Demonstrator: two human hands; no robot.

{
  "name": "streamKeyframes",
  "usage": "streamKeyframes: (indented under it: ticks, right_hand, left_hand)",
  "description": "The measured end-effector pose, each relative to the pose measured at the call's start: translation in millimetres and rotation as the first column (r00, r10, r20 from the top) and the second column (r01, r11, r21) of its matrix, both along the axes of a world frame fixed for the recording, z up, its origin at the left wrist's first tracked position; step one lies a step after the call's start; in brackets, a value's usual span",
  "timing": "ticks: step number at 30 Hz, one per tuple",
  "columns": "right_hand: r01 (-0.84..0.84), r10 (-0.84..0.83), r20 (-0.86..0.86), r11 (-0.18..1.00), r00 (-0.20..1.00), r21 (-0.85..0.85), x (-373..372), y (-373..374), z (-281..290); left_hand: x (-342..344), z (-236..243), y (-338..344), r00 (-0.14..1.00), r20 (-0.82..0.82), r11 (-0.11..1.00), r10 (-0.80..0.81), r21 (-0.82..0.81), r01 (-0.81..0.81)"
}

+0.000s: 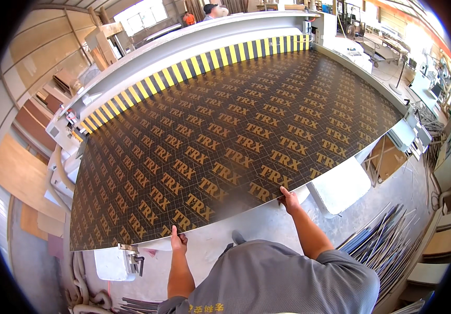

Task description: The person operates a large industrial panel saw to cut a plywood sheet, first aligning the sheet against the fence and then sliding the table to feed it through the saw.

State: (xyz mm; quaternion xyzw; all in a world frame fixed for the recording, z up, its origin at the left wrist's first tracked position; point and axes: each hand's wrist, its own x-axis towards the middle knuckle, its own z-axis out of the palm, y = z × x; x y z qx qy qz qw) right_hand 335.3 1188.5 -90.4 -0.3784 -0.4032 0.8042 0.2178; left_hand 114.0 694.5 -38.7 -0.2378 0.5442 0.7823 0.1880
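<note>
A large dark brown sheet panel (204, 141), printed all over with gold lettering and thin light lines, lies flat across a wide machine bed. At its near edge, left of my body, my left hand (179, 239) has its thumb on top and the other fingers curled at the edge. Farther right along the same edge, my right hand (289, 200) pinches the panel in a similar way. The undersides of both grips are partly hidden. Between the hands the panel's surface shows a dull, hazy patch.
A yellow-and-black striped guard (199, 65) runs along the panel's far side below a white machine beam (173, 44). White support arms (341, 189) jut out near me. Thin strips (380, 235) lie heaped on the floor at right. A person in a dark cap (216, 10) stands beyond the beam.
</note>
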Motion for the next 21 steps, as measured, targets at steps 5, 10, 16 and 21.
streamKeyframes:
  ticks: [5, 10, 16, 21]
  right_hand:
    - [0.019, -0.02, -0.008, 0.999, 1.0, -0.038, -5.6, -5.2, 6.8]
    - [0.037, -0.037, -0.003, 0.999, 0.999, -0.025, -2.4, 0.3, -6.0]
    - [0.048, -0.048, 0.022, 0.999, 0.999, -0.004, -2.7, 0.6, -10.4]
    - [0.018, -0.024, 0.121, 0.999, 0.992, 0.051, 0.2, 12.2, -32.4]
  left_hand:
    - [1.4, 2.3, -3.1, 0.999, 0.02, 0.999, 0.033, -0.003, -0.033]
    - [1.0, 4.1, 2.6, 1.0, 0.002, 1.0, 0.019, 0.018, -0.019]
    - [0.7, -4.0, 0.6, 0.999, -0.03, 0.999, 0.025, 0.037, -0.024]
    - [-3.5, -10.8, -2.2, 0.999, -0.041, 0.998, -0.03, 0.061, 0.032]
